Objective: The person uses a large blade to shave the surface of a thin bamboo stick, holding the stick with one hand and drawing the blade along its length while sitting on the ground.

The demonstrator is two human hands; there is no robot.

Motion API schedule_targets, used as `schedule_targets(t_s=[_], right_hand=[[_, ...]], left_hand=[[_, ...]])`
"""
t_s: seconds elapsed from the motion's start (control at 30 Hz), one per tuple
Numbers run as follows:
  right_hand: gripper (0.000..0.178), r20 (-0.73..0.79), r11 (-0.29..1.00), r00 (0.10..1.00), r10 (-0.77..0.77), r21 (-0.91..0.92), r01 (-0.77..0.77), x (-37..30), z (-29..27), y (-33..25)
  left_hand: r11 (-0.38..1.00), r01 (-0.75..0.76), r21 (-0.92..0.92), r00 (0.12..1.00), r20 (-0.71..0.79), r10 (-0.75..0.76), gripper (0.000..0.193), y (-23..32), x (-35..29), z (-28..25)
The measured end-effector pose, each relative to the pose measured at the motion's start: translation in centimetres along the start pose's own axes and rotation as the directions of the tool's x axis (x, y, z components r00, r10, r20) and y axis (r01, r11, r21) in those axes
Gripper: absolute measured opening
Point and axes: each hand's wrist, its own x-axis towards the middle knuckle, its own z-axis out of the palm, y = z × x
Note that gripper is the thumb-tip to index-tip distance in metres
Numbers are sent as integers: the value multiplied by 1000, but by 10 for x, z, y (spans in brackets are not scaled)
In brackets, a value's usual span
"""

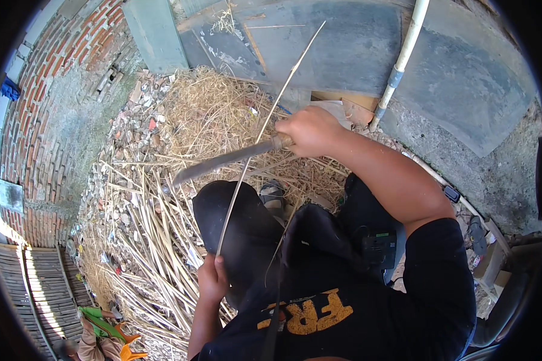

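My right hand (312, 131) is closed around the wooden handle of a machete (220, 161), whose dark blade points left above my knees. My left hand (212, 278), low beside my left thigh, grips the lower end of a long thin bamboo strip (233, 201). The strip slants up and to the right, far past the machete. Blade and strip cross near the middle of the view; whether they touch I cannot tell. Below the blade is my dark-clothed left knee (229, 201), with a sandalled foot (272, 195) beside it.
Many split bamboo strips (156, 240) lie on rubble to the left. Ahead is a heap of fine shavings (208, 111). Grey panels (343, 48) and a white pipe (406, 54) stand beyond; a brick wall (48, 120) rises at left. Another person (99, 337) shows at lower left.
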Motion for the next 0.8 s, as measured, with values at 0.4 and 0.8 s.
schedule_targets(t_s=[0.4,0.8], right_hand=[[16,-30,993,994,-109,32,110,4,2,-25],[18,-49,986,986,-161,-62,158,1,11,-15]], left_hand=[[996,37,-79,999,-3,-37,42,2,2,0],[999,37,30,999,-31,-36,46,4,2,5]])
